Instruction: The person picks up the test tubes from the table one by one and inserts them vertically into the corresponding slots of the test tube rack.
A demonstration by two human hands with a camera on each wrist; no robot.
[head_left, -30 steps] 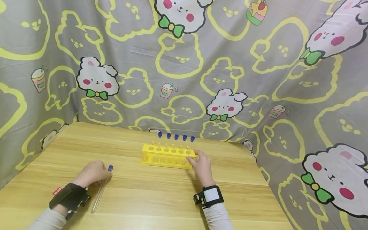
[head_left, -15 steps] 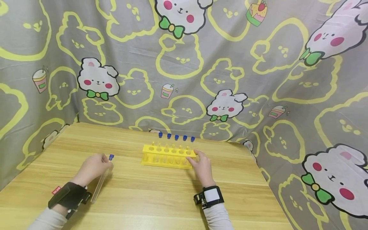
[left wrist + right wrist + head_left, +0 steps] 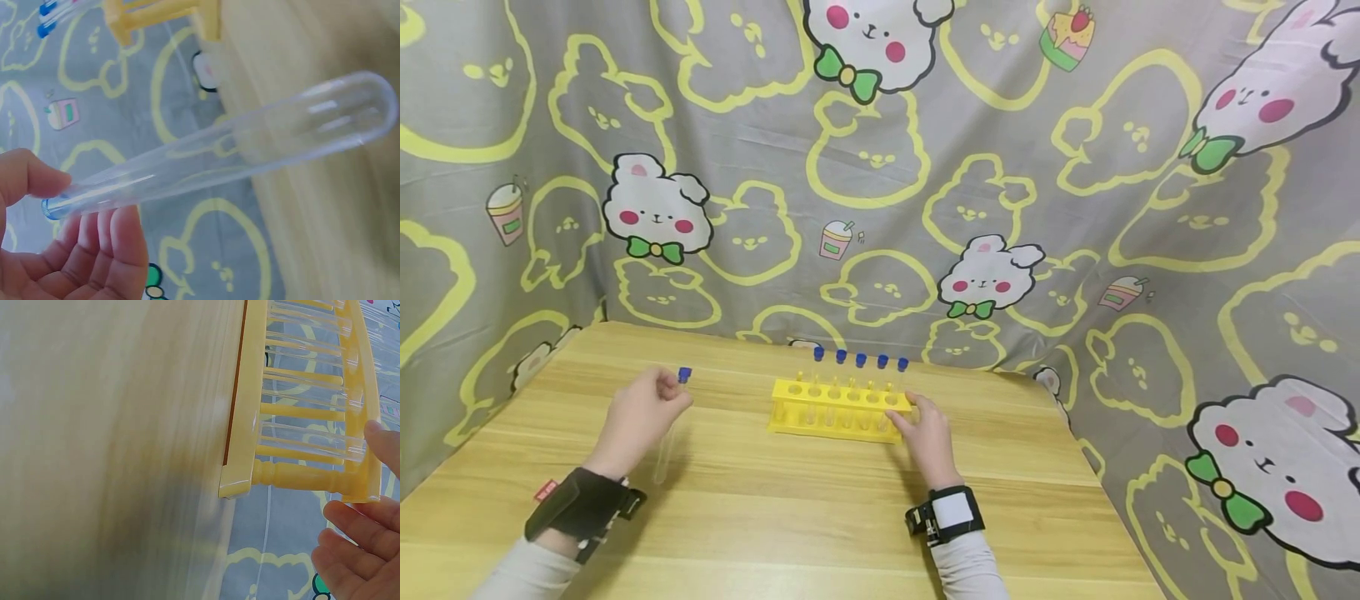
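left hand [image 3: 638, 417]: clear test tube [image 3: 237, 150] pinched near its blue cap | right hand [image 3: 925, 437]: yellow rack [image 3: 837, 408] end touched, fingers relaxed

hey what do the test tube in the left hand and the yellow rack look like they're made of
Test tube: clear and glossy, glass or hard plastic; the table grain shows through it and highlights streak its wall. The look leaves it open which. Its cap is opaque blue, likely plastic.

Yellow rack: probably moulded plastic; even colour, shiny rounded edges.

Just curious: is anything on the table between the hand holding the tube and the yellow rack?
No. In the head view, only bare wooden table lies between the left hand and the yellow rack.
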